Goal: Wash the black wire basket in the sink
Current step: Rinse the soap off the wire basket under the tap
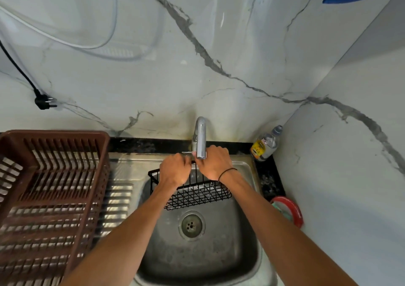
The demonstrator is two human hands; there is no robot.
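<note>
A black wire basket (197,194) is held over the steel sink (219,253), under the tap's spout (200,141). My left hand (174,170) grips the basket's far rim with curled fingers. My right hand (213,162) sits just right of the spout with its fingers curled over the basket's far edge by the tap lever; what exactly the fingers hold is hidden. The drain (191,225) lies below the basket. No running water is plainly visible.
A brown plastic dish rack (48,198) fills the draining board on the left. A clear bottle with a yellow label (266,144) stands in the back right corner. A red-rimmed scrubber holder (291,211) lies on the right counter. A black plug (43,102) hangs on the wall.
</note>
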